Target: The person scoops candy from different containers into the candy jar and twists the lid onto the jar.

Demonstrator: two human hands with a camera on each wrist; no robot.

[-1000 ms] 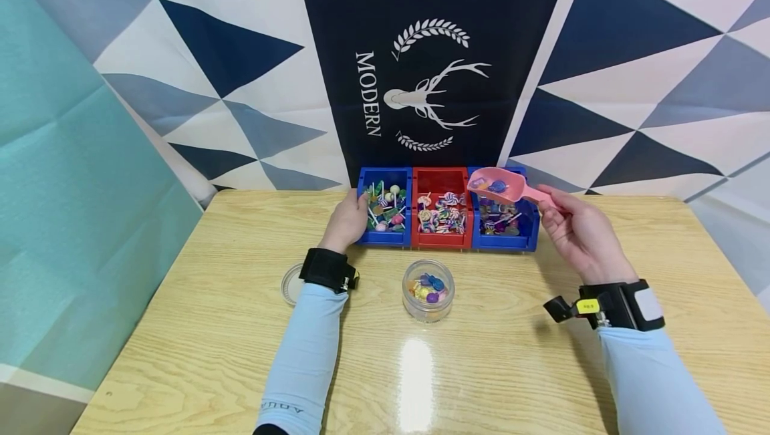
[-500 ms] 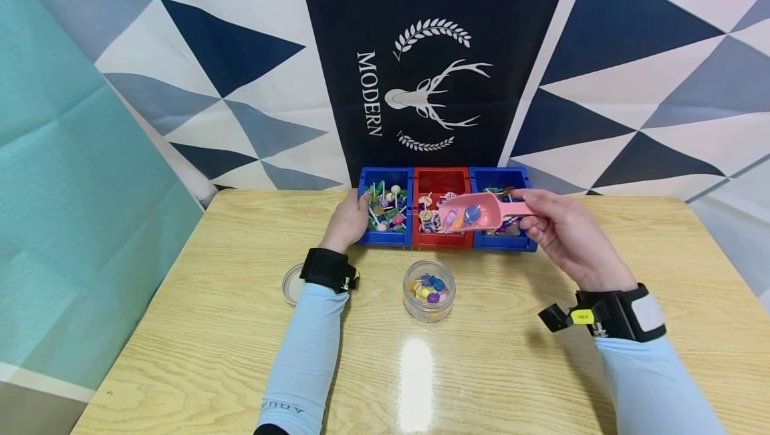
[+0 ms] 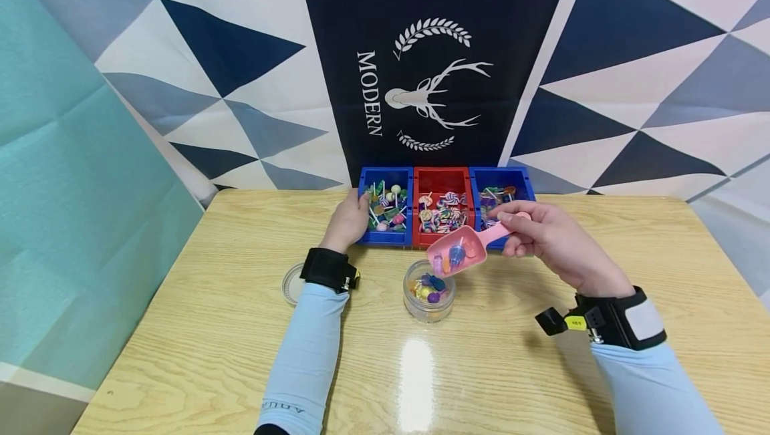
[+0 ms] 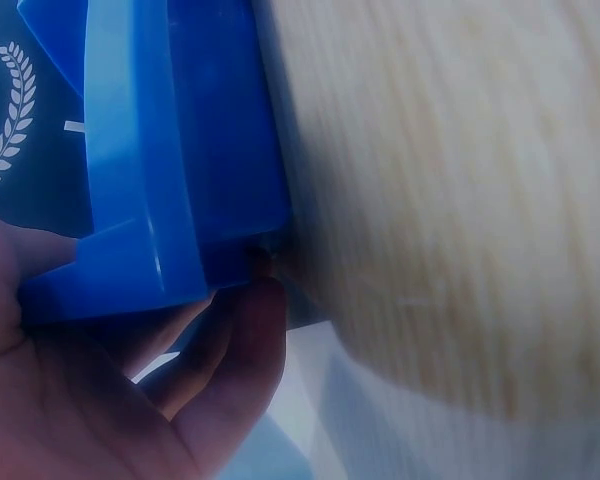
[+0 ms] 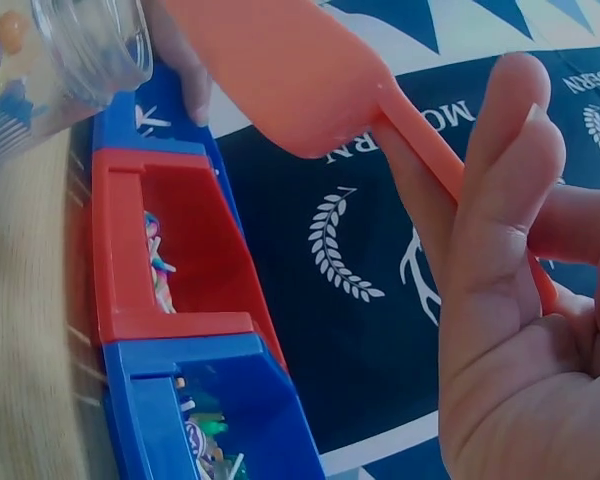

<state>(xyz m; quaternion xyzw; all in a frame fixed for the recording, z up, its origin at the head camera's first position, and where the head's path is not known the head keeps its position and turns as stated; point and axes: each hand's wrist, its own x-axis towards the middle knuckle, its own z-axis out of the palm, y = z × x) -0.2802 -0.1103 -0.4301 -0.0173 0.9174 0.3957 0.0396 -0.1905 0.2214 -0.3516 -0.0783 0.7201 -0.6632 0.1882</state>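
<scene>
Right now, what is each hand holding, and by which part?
The right hand holds the pink scoop by its handle; the left hand grips the left blue bin by its outer side.

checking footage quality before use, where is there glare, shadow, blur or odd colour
Head view: glare on the table in front of the jar, shadow left of the right sleeve; left wrist view: hazy, soft focus across the left blue bin; right wrist view: clearer, scoop orange rather than pink.
</scene>
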